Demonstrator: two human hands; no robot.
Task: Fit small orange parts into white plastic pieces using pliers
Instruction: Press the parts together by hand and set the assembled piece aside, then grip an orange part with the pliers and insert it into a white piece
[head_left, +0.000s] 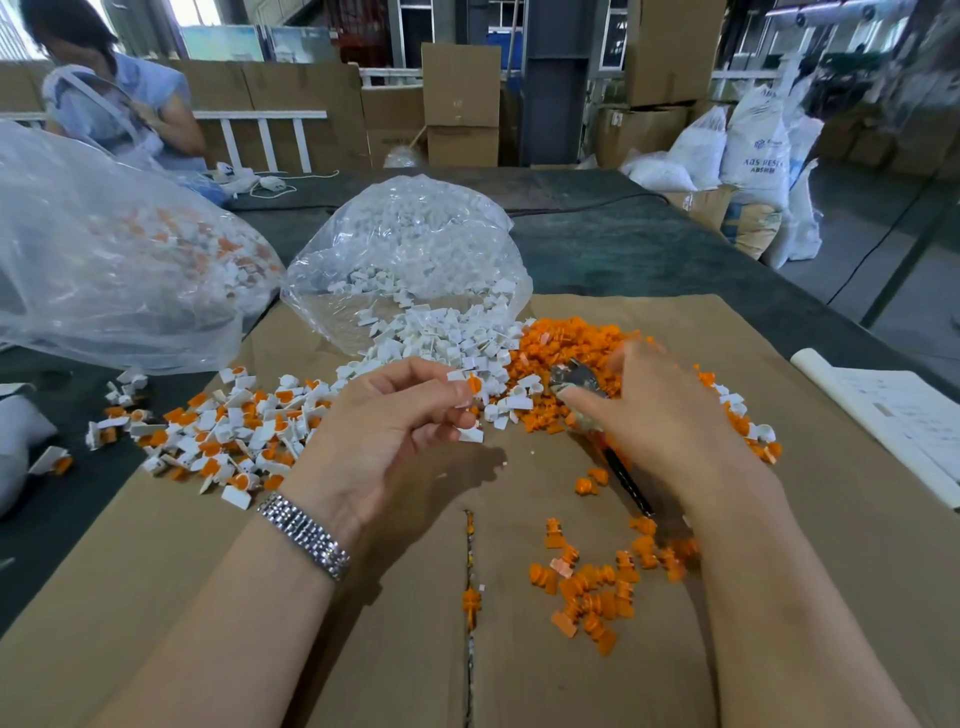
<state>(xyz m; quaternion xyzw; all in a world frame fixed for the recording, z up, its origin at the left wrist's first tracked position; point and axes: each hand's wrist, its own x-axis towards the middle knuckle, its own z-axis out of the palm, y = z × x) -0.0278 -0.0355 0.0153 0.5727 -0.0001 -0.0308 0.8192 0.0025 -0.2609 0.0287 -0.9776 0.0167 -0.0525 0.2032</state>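
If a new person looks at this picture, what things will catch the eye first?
First the bright heap of loose orange parts in the middle of the cardboard sheet, beside white pieces spilling from a clear bag. In front, the left hand pinches a white piece with an orange insert, and the right hand holds pliers.

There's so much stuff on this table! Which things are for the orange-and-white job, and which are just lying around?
For the job:
- left hand, pinching a white piece with an orange part
- right hand, holding the pliers
- pile of white pieces
- pile of orange parts
- finished pieces

Just lying about:
- paper sheet
- cardboard boxes
- white sacks
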